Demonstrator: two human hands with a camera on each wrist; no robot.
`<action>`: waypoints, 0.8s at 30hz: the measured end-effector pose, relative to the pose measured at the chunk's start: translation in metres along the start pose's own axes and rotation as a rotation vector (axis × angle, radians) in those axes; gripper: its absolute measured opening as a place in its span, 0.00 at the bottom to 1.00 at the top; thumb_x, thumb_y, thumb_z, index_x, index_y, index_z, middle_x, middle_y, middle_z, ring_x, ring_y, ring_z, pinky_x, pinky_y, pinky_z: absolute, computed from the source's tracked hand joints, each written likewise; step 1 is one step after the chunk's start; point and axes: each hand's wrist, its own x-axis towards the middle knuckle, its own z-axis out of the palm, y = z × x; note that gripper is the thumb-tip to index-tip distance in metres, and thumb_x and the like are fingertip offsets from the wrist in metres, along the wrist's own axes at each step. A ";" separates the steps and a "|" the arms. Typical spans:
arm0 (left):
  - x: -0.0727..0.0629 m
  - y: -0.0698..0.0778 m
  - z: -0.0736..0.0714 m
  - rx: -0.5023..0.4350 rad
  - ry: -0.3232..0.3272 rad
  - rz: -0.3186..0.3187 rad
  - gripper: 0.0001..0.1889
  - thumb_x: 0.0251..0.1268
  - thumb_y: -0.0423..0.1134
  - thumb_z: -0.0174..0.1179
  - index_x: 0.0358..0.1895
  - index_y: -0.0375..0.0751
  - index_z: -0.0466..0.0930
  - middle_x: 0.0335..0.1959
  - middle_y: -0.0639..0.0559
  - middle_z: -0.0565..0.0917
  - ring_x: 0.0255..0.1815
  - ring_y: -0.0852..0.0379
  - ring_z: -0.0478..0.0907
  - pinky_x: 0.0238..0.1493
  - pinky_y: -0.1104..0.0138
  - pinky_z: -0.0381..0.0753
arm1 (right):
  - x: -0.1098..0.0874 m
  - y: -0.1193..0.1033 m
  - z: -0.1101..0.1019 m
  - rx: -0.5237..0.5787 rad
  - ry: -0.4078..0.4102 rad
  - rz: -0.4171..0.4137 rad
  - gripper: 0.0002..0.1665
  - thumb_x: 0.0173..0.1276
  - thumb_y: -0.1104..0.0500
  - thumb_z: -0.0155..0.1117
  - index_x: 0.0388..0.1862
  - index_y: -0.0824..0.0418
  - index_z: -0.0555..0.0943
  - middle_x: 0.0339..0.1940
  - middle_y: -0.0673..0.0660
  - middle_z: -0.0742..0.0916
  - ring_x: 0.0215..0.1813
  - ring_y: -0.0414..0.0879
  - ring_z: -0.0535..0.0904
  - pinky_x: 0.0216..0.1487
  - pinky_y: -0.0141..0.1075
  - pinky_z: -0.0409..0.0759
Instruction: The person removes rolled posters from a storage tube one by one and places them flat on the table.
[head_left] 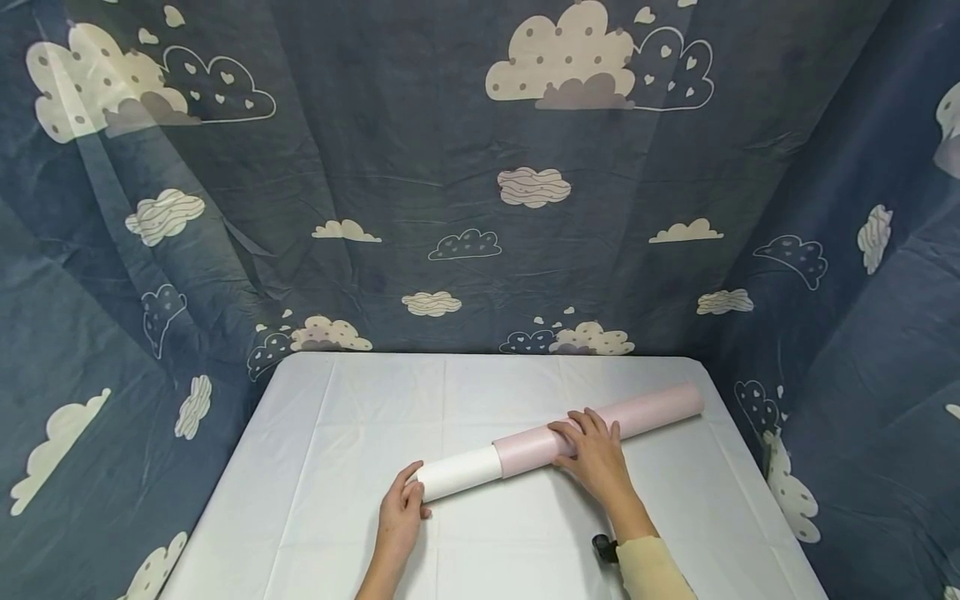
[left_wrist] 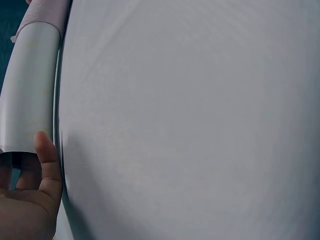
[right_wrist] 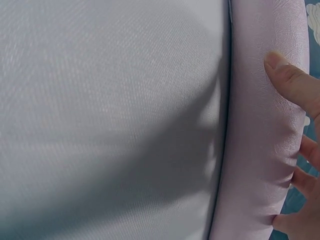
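Observation:
A long roll of pink wallpaper [head_left: 660, 408] lies slanting across the white table, its far end to the right. Its surface is finely textured in the right wrist view. From its left end a plain white tube-like section [head_left: 461, 472] sticks out. My left hand [head_left: 400, 512] grips the open end of that white section, thumb [left_wrist: 46, 150] on the outside and other fingers at the opening. Around the middle of the pink part my right hand [head_left: 596, 458] holds the roll, thumb [right_wrist: 290, 80] on one side and fingertips pressing the other.
A white cloth [head_left: 360, 408] with fold lines covers the table. Dark blue curtains [head_left: 420, 150] with cloud prints hang behind and at both sides. A small black device [head_left: 604, 548] sits at my right wrist, beside a pale yellow sleeve [head_left: 651, 571].

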 end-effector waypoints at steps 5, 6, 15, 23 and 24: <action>-0.001 0.001 -0.002 -0.026 -0.005 0.011 0.23 0.85 0.35 0.50 0.77 0.40 0.71 0.46 0.40 0.91 0.27 0.56 0.81 0.24 0.72 0.75 | 0.001 0.001 -0.001 0.004 -0.008 0.005 0.36 0.56 0.49 0.86 0.65 0.42 0.83 0.73 0.62 0.80 0.81 0.68 0.66 0.77 0.80 0.54; -0.001 0.002 -0.002 -0.029 -0.005 0.007 0.23 0.85 0.35 0.51 0.77 0.40 0.71 0.46 0.40 0.91 0.27 0.56 0.81 0.25 0.72 0.76 | 0.001 0.001 -0.001 0.004 -0.008 0.008 0.36 0.56 0.49 0.86 0.65 0.42 0.83 0.73 0.62 0.80 0.81 0.68 0.66 0.77 0.80 0.54; -0.003 0.001 -0.005 -0.020 0.009 0.003 0.22 0.85 0.34 0.51 0.77 0.41 0.71 0.48 0.39 0.90 0.27 0.55 0.81 0.26 0.71 0.78 | 0.000 0.003 -0.002 0.008 -0.011 0.018 0.36 0.56 0.50 0.86 0.65 0.43 0.83 0.73 0.62 0.80 0.81 0.67 0.66 0.77 0.80 0.54; -0.003 -0.002 -0.007 -0.004 0.027 0.012 0.22 0.85 0.35 0.51 0.76 0.41 0.72 0.48 0.41 0.91 0.27 0.57 0.80 0.27 0.70 0.78 | 0.001 0.004 -0.001 0.022 -0.011 0.021 0.36 0.57 0.50 0.86 0.65 0.43 0.83 0.74 0.62 0.79 0.82 0.68 0.65 0.77 0.80 0.52; -0.003 -0.002 -0.008 -0.002 0.029 0.009 0.22 0.85 0.35 0.51 0.76 0.41 0.72 0.47 0.41 0.91 0.27 0.57 0.80 0.27 0.71 0.78 | 0.000 0.004 -0.001 0.025 -0.011 0.020 0.36 0.57 0.51 0.86 0.65 0.44 0.83 0.74 0.62 0.79 0.82 0.68 0.64 0.77 0.80 0.52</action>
